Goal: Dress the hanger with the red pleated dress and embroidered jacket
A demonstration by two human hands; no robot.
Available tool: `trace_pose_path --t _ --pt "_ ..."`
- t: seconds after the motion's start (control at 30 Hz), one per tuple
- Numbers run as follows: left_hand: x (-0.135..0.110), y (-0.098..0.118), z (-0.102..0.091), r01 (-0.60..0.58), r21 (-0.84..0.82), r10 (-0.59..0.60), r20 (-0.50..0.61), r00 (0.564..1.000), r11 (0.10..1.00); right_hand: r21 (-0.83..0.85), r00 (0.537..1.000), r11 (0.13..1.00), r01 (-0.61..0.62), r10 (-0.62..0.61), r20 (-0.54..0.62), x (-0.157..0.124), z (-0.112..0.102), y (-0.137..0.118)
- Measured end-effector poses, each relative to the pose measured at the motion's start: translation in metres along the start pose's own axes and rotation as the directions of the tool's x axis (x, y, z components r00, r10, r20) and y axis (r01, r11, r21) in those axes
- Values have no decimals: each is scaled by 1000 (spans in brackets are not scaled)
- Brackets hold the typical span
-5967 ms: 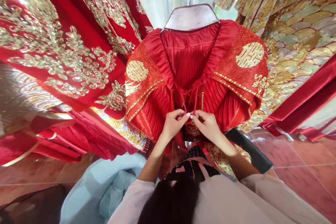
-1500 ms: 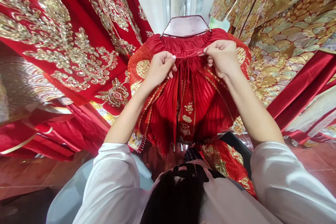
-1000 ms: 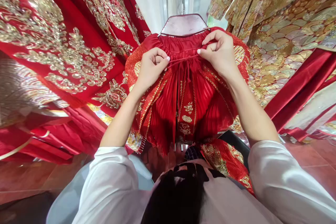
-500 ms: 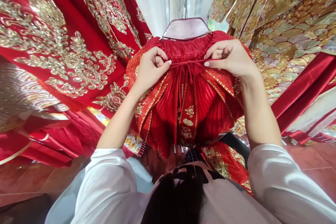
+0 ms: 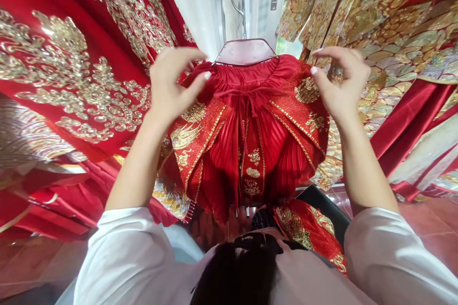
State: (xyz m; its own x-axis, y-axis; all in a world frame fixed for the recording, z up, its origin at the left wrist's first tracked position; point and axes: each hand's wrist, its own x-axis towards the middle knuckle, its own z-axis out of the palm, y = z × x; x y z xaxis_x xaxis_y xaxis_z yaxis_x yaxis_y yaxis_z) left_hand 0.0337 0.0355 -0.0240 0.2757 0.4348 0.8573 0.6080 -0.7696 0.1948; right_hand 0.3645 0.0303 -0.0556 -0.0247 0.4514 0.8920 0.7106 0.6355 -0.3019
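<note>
While the red garment hangs with its cord tied, the left hand hovers loose, fingers parted; the right hand, also loose, hovers opposite.

A clothes shop or garment workroom, by its beaded red gown, gold robe, hanger and tiled floor.

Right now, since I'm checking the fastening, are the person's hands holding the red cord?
No: the left hand and right hand are spread to either side, apart from the red cord.
</note>
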Motion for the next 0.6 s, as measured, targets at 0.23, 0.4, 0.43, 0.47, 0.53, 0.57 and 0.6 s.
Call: trace_pose_path --t 0.23,0.4,0.43,0.47,0.53,0.57,0.6 --pt "20 -50 4 226 -91 -163 444 881 970 -253 975 964 -78 126 181 3 -10 33" --pt "1 -49 18 237 -10 -234 105 966 972 84 835 862 -501 455 311 21 -10 45" --pt "-1 -49 18 238 -28 -235 78 969 971 156 785 799 -580 498 370 24 -9 48" --pt "-2 -48 16 239 -57 -233 84 969 969 207 736 734 -647 531 420 26 -7 52" --pt "0 -50 12 262 -138 -238 172 956 955 225 647 636 -738 575 501 31 -4 59" --pt "2 -52 9 296 -175 -250 242 938 939 199 624 629 -751 579 524 33 -4 61" --pt "5 -54 7 343 -201 -270 318 909 918 152 623 660 -735 571 534 36 -4 61"
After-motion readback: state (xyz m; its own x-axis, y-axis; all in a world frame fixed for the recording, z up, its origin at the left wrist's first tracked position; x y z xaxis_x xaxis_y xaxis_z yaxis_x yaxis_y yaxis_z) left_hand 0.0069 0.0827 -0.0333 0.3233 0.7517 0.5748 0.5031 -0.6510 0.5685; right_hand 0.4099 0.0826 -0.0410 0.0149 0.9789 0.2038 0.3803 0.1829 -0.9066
